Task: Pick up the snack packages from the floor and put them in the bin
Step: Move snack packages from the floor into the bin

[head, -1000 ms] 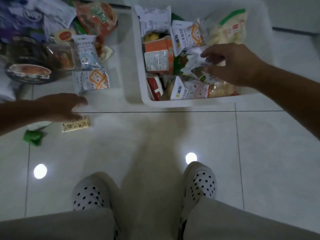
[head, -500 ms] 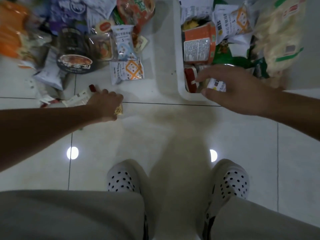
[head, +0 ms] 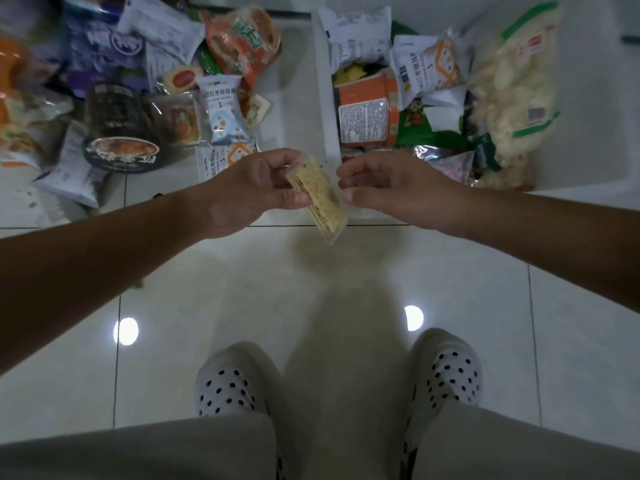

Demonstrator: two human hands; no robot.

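Left grip pinches cracker pack by its upper end, pack tilted. Right grip just beside it, fingers loosely curled, empty. White bin just beyond both.

We are looking down on a pale, glossy tiled floor that is reflecting 2 round lights. A heap of snack packages is lying on it at the upper left, with a black bowl and a blue-and-white packet among them. A white bin is sitting just beside the heap, to its right. 2 dotted white shoes are standing on the near tiles.
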